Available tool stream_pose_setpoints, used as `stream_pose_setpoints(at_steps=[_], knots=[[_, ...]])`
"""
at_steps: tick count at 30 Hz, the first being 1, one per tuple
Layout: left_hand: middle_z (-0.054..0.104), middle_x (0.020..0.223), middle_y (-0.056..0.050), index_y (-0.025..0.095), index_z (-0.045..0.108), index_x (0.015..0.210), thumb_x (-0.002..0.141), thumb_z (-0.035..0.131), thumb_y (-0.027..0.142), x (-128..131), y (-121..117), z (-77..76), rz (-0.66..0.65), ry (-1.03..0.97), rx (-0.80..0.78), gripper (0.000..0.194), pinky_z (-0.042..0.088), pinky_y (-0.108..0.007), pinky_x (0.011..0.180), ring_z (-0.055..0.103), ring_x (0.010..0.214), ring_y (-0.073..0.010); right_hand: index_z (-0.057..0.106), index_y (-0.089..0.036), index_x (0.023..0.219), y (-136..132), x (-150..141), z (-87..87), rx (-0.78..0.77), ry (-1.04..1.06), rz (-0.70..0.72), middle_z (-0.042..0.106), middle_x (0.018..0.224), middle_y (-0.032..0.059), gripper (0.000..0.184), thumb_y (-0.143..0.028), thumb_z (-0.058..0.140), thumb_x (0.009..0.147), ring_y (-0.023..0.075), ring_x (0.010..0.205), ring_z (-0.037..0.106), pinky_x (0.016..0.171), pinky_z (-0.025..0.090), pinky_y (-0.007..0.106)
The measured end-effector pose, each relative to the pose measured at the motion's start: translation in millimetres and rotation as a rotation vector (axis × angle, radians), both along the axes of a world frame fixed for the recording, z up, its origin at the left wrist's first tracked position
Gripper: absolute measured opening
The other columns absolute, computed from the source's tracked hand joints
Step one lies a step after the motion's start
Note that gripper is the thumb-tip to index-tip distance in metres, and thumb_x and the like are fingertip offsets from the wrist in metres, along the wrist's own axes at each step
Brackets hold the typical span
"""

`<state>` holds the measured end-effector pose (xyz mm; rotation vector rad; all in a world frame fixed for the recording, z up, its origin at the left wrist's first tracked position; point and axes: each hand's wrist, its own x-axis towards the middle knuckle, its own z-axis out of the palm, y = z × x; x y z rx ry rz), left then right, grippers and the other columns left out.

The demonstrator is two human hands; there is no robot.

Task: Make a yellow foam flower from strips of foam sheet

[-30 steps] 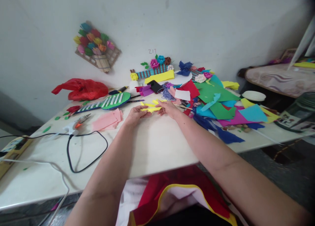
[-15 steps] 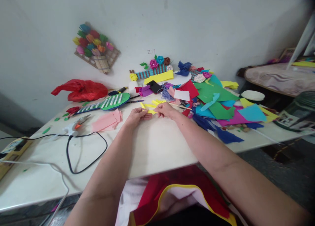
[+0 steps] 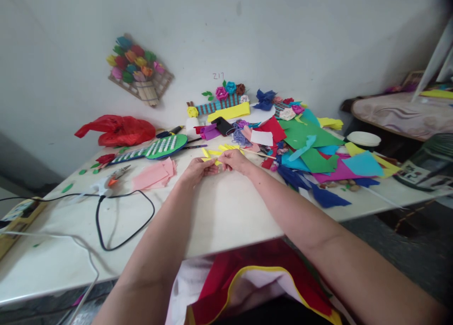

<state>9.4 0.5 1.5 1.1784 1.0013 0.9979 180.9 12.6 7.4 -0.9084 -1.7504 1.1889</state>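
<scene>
Over the middle of the white table (image 3: 226, 211), my left hand (image 3: 198, 169) and my right hand (image 3: 233, 160) almost meet at the fingertips. Both pinch a small piece of yellow paper (image 3: 216, 162), mostly covered by the fingers. Just behind them lie more yellow paper strips (image 3: 214, 152). A thin wooden stick (image 3: 262, 154) rests to the right of my right hand. Left of my left hand is a stack of pink paper pieces (image 3: 154, 174).
At left lie a hot glue gun (image 3: 104, 186) with a looped black cable (image 3: 97, 221), a green woven craft piece (image 3: 166, 147) and a red plastic bag (image 3: 123, 131). Coloured paper sheets (image 3: 311, 133) heap up at right, near a large glass jar (image 3: 430, 162). A phone (image 3: 222, 125) sits behind my hands.
My hands have drawn closer together, and less of the yellow paper shows between the fingers. The things on the table have stayed in place.
</scene>
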Motion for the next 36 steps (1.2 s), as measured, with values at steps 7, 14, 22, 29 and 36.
stream_pose_setpoints(at_steps=[7,14,22,29,36], knots=[[0.066,0.060,-0.008,0.009,0.061,0.071,0.065,0.070,0.031,1.3,-2.2,3.0,-0.003,0.023,0.034,0.024,0.047,-0.022,0.050,0.060,0.049,-0.0128,0.051,-0.014,0.055,-0.2,-0.6,0.2,-0.001,0.018,0.027,0.052,0.042,-0.0047,0.021,-0.023,0.054,0.074,0.0026,0.033,0.038,0.037,0.031,0.014],[0.064,0.057,-0.006,0.010,0.058,0.068,0.059,0.073,0.033,-2.1,0.9,1.3,0.073,0.037,0.078,0.029,0.045,-0.021,0.048,0.059,0.048,-0.0132,0.054,-0.012,0.063,6.6,3.3,-5.2,-0.131,0.027,0.102,0.059,0.048,-0.0007,0.017,-0.024,0.055,0.075,0.0041,0.033,0.042,0.037,0.034,0.016],[0.063,0.059,-0.004,0.010,0.060,0.071,0.054,0.074,0.033,1.1,-0.3,2.9,0.124,0.021,0.074,0.032,0.046,-0.023,0.050,0.057,0.049,-0.0117,0.051,-0.013,0.057,5.6,4.2,-3.2,-0.106,-0.003,0.031,0.055,0.041,-0.0036,0.019,-0.020,0.056,0.073,0.0029,0.029,0.038,0.033,0.029,0.015],[0.059,0.055,-0.002,0.011,0.058,0.063,0.052,0.075,0.033,2.9,0.5,0.0,0.131,0.058,0.141,0.030,0.042,-0.022,0.049,0.052,0.046,-0.0096,0.056,-0.013,0.065,7.1,-1.4,-8.4,-0.093,0.004,0.052,0.056,0.042,-0.0042,0.013,-0.022,0.055,0.074,0.0035,0.031,0.040,0.034,0.032,0.015],[0.062,0.056,-0.007,0.009,0.060,0.062,0.060,0.069,0.042,-0.9,3.9,-1.3,0.138,0.037,0.066,0.035,0.044,-0.024,0.051,0.053,0.045,-0.0105,0.053,-0.013,0.060,4.4,0.9,-4.0,-0.115,0.038,0.011,0.056,0.041,-0.0042,0.017,-0.021,0.056,0.075,0.0033,0.029,0.040,0.033,0.032,0.015]])
